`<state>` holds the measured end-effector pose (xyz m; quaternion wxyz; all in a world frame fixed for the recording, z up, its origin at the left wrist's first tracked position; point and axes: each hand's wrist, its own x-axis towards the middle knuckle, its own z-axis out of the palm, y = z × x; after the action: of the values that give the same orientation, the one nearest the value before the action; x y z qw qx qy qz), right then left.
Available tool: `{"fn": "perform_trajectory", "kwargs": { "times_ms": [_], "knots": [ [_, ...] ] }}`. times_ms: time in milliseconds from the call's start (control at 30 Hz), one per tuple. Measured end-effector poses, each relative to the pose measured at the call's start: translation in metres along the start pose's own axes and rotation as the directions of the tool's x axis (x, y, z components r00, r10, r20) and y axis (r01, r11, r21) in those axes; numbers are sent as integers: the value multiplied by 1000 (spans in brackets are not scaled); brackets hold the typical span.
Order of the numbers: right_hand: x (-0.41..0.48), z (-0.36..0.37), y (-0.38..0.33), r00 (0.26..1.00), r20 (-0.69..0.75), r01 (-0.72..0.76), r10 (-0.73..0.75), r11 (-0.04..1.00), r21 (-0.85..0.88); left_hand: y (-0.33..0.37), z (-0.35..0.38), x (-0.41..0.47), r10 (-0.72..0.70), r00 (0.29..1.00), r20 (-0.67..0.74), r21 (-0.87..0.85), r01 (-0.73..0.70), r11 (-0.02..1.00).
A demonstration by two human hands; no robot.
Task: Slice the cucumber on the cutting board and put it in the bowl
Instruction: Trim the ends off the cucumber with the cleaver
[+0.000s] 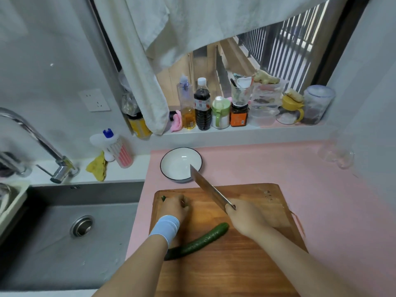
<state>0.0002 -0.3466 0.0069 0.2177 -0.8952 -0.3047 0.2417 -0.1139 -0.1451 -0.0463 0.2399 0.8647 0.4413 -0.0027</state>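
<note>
Cucumber (199, 241) lies on the cutting board (246, 264), slanted from the near left up toward the right, its near end tucked under the left forearm. It looks whole apart from possibly one trimmed end; no slices show on the board.

Left hand (174, 207) sits at the board's far-left corner, fingers curled together over a small green piece (164, 198) that peeks out at the edge. Whether they actually pinch it cannot be told. Likely a cut-off tip being gathered or pushed out of the working area. A pale blue band wraps the wrist.

Right hand (246, 219) is clamped on the handle of a cleaver (209, 189), blade raised off the wood and angled up and away toward the bowl. Held high like this, the edge stays away from the left hand while that hand tidies.

Bowl (181, 164), white with a dark rim, stands empty on the pink counter just beyond the board's far edge, within easy reach for transferring slices.

Sink (70, 232) is just to the left of the board.

Judgement: slicing proper has barely begun; next the left hand needs to come back to steady the cucumber.
</note>
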Motion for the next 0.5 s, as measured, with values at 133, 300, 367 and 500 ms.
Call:
{"fn": "perform_trajectory", "kwargs": {
  "times_ms": [133, 300, 367, 500],
  "knots": [
    [12, 12, -24, 999, -23, -24, 23, 999, -48, -23, -17, 29, 105, 991, -81, 176, -90, 980],
    [25, 29, -41, 997, -35, -66, 65, 998, -11, -30, -25, 66, 208, 973, -96, 328, -166, 930],
    [27, 33, -46, 995, -58, -80, 79, 997, -1, -34, -22, 76, 290, 954, -74, 391, -240, 889],
    [28, 39, -53, 990, -96, -100, 102, 995, 23, -54, -12, 91, 401, 916, -4, 531, -337, 777]
  ]
}}
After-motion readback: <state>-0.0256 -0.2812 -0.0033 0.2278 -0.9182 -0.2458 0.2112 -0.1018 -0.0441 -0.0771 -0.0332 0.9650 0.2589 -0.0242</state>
